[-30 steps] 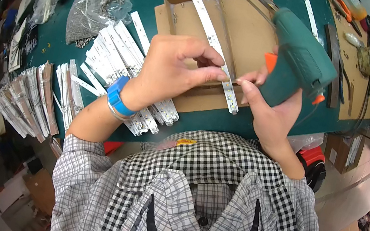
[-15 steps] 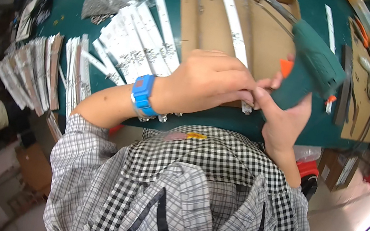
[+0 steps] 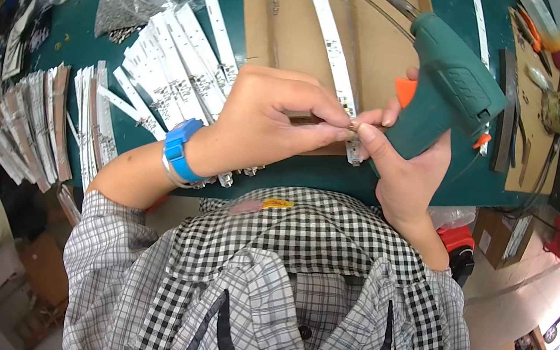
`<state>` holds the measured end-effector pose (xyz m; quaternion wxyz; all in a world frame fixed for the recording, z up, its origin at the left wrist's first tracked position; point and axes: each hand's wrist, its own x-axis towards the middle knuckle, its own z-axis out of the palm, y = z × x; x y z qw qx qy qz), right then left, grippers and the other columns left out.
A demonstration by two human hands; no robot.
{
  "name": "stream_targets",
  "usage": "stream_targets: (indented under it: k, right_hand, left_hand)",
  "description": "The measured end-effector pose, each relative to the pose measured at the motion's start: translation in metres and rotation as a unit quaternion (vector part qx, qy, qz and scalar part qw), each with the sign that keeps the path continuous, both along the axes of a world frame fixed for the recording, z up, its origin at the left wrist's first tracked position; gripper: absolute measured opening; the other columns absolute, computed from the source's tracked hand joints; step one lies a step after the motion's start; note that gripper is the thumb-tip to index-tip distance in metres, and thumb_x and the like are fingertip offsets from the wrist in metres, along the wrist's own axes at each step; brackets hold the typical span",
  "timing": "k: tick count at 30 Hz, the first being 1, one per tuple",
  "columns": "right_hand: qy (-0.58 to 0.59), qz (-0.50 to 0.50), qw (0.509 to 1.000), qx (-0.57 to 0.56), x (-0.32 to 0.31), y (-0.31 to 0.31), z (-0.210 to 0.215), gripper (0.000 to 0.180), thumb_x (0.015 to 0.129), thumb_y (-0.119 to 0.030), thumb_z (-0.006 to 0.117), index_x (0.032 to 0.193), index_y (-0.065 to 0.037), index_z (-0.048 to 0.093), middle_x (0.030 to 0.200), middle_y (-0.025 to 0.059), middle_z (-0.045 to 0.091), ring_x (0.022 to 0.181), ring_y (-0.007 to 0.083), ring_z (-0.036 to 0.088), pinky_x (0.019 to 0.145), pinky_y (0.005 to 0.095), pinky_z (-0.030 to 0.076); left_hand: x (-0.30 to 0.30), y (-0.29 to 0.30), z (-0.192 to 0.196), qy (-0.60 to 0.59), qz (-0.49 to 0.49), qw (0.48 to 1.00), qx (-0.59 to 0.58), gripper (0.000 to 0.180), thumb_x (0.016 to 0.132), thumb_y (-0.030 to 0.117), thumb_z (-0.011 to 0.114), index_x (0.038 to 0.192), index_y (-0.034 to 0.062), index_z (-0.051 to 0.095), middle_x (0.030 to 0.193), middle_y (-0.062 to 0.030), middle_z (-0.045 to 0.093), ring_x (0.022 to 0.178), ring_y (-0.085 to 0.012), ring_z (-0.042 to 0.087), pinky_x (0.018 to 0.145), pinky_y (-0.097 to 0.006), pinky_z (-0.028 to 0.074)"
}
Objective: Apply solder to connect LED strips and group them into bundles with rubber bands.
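With the left hand (image 3: 266, 124) pinching a tiny part on the long white strip (image 3: 330, 38) and the right hand (image 3: 407, 175) clasped on the green plastic glue gun (image 3: 452, 89) at two o'clock, hot glue could burn fingertips (image 3: 366, 132).

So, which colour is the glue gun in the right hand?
The glue gun is dark green with an orange trigger, seen in the head view; the right hand holds it.

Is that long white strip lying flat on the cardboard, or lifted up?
Mostly flat: the white strip lies along the cardboard sheet, and only its near end is pinched between the left hand and right hand.
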<state>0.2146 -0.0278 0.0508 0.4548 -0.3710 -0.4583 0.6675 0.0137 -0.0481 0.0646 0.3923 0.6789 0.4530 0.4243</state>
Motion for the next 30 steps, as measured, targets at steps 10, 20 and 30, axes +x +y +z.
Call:
stream_targets:
  k: [10, 20, 30]
  right_hand:
    - [-0.034, 0.001, 0.999, 0.023, 0.001, 0.002, 0.0, 0.07, 0.081, 0.013, 0.07, 0.141, 0.0, 0.036, 0.096, 0.008, 0.052, 0.09, 0.0206, 0.068, 0.059, 0.0244, 0.056]
    - [-0.074, -0.004, 0.997, 0.028, -0.001, 0.004, -0.008, 0.068, 0.081, 0.016, 0.069, 0.14, 0.002, 0.038, 0.098, 0.0078, 0.053, 0.091, 0.0205, 0.068, 0.072, 0.0283, 0.057]
    - [-0.201, 0.01, 0.957, 0.21, 0.004, 0.003, -0.046, 0.035, 0.085, 0.014, 0.066, 0.117, 0.005, 0.055, 0.097, 0.0073, 0.061, 0.091, 0.0186, 0.069, 0.079, 0.0291, 0.056]
  left_hand:
    - [0.005, 0.0, 0.001, 0.084, 0.003, 0.984, 0.157, 0.018, 0.071, -0.005, 0.081, 0.085, 0.0012, 0.072, 0.084, -0.009, 0.073, 0.073, -0.0202, 0.072, 0.061, -0.027, 0.057]
    - [-0.003, 0.005, -0.007, 0.078, 0.03, 0.993, 0.077, 0.014, 0.074, -0.001, 0.079, 0.087, 0.0016, 0.075, 0.085, -0.0082, 0.075, 0.075, -0.0157, 0.072, 0.061, -0.025, 0.056]
    - [-0.037, 0.064, -0.043, 0.193, 0.125, 0.973, 0.01, 0.012, 0.083, 0.007, 0.076, 0.092, 0.0005, 0.077, 0.081, -0.0072, 0.076, 0.074, -0.0127, 0.073, 0.068, -0.025, 0.058]
